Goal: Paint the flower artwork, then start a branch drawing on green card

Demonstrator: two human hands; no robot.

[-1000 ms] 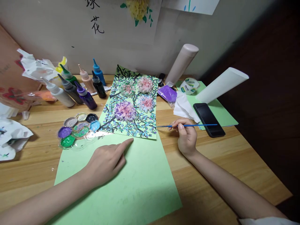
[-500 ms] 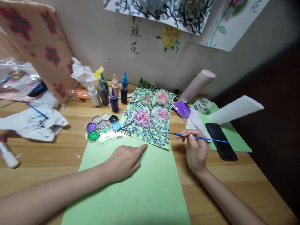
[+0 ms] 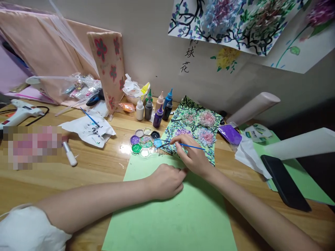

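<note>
My right hand (image 3: 192, 153) pinches a thin blue paintbrush (image 3: 193, 146), with the bristle end at the light-blue well of the flower-shaped paint palette (image 3: 146, 141). Below that hand lies a small green sheet painted with blossoms and dark branches, the floral painting (image 3: 206, 136), partly covered by the hand. My left hand (image 3: 167, 181) rests on a large green paper (image 3: 167, 223) by the painting's lower edge. Its index finger reaches forward and the tip is partly hidden by my right hand; it grips nothing visible.
Several paint bottles (image 3: 157, 118) stand behind the palette. A stained tissue (image 3: 96, 130) with another brush lies left, near a glue gun (image 3: 21, 113). On the right are a purple packet (image 3: 230, 134), a crumpled tissue (image 3: 248, 153), a black phone (image 3: 285, 183) and paper tubes (image 3: 253, 108).
My right hand has carried the brush leftward from the painting's right side to the palette's blue well. My left hand stays by the painting's lower edge. The view has turned left.
</note>
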